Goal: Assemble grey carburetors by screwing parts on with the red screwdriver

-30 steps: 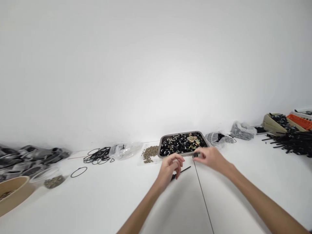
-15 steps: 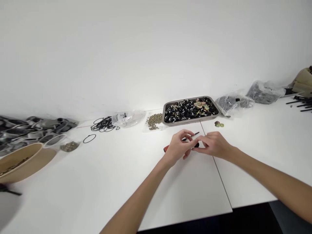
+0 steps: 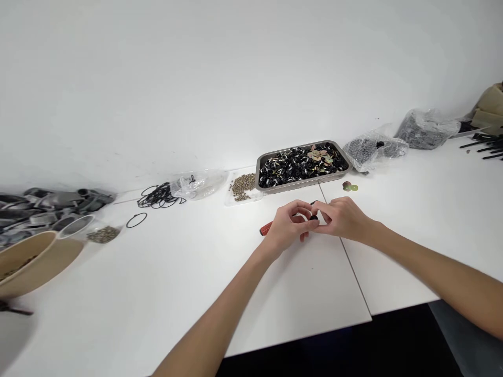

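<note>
Smooth white table [image 3: 157,283], small round black part [image 3: 313,217]

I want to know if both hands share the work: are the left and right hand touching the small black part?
Touching. The head view shows left hand and right hand fingertips pinching the small black part between them.

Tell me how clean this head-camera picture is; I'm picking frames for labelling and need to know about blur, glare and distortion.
Head view: even, soft light, faint shadows under the hands; no harsh glare. Wide-lens bending curves the table edge, worst at the sides. The left hand, right hand and tray are fairly sharp; the small black part they pinch is too small to identify.
</note>
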{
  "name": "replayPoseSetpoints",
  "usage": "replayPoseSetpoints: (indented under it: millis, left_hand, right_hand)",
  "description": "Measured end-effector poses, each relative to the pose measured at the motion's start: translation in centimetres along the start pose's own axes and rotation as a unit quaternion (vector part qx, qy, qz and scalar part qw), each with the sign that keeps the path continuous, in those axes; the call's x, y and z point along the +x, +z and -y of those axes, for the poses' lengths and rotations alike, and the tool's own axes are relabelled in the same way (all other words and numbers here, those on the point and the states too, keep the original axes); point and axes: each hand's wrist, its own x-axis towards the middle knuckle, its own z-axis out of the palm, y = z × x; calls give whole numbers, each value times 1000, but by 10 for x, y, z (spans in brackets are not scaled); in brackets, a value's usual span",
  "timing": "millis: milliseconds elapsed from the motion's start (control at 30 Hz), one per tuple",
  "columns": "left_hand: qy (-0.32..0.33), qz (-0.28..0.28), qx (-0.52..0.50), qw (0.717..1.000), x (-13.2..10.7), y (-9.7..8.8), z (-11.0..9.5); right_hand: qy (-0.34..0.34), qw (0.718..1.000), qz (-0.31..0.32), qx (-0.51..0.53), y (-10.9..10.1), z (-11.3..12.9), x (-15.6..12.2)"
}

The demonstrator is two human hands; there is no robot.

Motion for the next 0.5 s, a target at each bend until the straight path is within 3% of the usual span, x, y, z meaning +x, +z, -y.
replayPoseSetpoints:
  millis: [267, 500]
  left_hand:
    - [-47, 36, -161, 985, 2, -10, 2]
    - [-37, 23, -165, 985, 2, -9, 2]
  right_hand:
    - [56, 991, 28, 117, -7, 7, 2]
    - [35, 991, 4, 126, -4, 7, 0]
